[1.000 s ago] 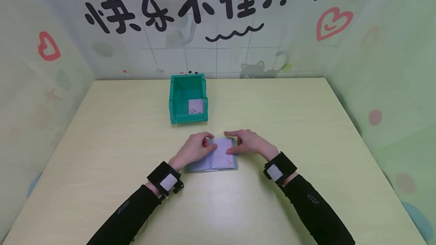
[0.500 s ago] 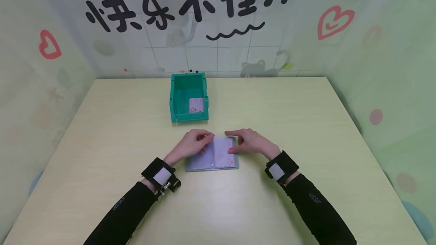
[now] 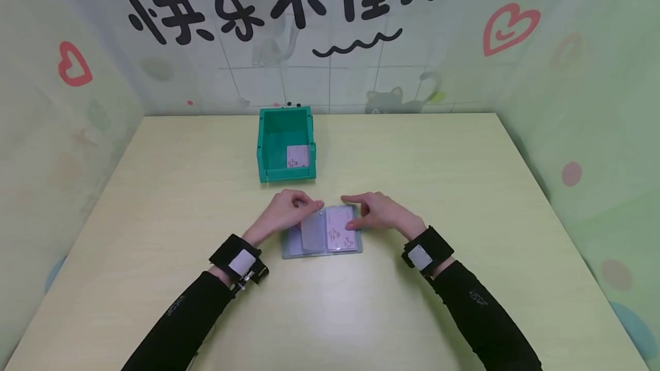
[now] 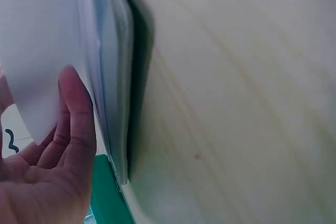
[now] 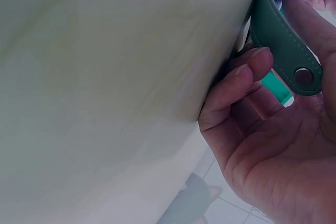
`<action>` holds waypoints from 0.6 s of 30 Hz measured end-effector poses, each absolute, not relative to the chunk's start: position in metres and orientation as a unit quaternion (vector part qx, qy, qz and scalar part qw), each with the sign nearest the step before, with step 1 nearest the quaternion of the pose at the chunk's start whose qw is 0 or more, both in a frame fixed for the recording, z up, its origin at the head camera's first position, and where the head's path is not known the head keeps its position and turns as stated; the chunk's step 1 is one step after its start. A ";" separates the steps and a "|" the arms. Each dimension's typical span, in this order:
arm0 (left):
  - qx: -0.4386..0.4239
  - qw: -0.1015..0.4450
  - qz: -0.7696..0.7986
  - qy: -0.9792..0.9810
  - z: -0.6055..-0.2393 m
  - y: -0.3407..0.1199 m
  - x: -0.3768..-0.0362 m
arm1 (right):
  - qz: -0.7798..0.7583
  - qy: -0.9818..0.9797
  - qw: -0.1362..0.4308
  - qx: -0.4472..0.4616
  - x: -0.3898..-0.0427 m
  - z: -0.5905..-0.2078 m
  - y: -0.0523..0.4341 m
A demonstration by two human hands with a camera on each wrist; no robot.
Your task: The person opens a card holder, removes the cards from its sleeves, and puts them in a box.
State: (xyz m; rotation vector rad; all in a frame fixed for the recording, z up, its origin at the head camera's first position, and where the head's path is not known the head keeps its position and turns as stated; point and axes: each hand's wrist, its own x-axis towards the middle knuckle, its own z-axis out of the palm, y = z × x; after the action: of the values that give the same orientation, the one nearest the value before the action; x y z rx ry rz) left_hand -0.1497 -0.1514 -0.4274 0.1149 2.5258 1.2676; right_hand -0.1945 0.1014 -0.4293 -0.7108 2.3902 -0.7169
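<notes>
Fingers (image 4: 79, 103) of the left hand (image 3: 285, 209) are pinched on a translucent plastic page (image 3: 313, 232); the grey-green card booklet (image 3: 332, 239), open on the pale wooden bench (image 3: 371, 314), is held by the right hand (image 3: 380, 210), thumb on top. Probably light, bendy and slippery, pages are best taken by corners.

Blk sleeves (image 3: 170, 322), wristbands (image 3: 229, 247)

Back fm fingers (image 4: 79, 114), wide blk bands, pale rect. patch (image 3: 242, 262) ea. L band w/ sm. blk box (image 3: 260, 272), metal bit (image 3: 240, 284). Farther fm fingers: long sleeves, sm. lt-grey print (image 3: 478, 298).
</notes>
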 end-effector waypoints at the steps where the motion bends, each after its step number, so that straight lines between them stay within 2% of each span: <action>1: 0.046 0.148 0.428 0.890 -0.426 -0.152 -0.149 | -0.267 0.887 0.270 -0.265 -0.195 -0.429 0.101; 6: 0.065 0.130 0.384 0.912 -0.424 -0.153 -0.145 | -0.258 0.887 0.273 -0.268 -0.195 -0.428 0.102; 12: 0.047 0.105 0.341 0.933 -0.422 -0.150 -0.139 | -0.237 0.888 0.277 -0.280 -0.197 -0.425 0.100; 18: 0.062 0.036 0.271 0.960 -0.423 -0.142 -0.137 | -0.223 0.890 0.293 -0.269 -0.202 -0.421 0.095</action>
State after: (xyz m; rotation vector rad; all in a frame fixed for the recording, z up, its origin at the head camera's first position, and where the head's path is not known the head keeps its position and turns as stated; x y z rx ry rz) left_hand -0.1368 -0.1418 -0.4231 0.1892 2.9497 0.8314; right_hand -0.2018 0.0952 -0.4214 -0.7160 2.3708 -0.5949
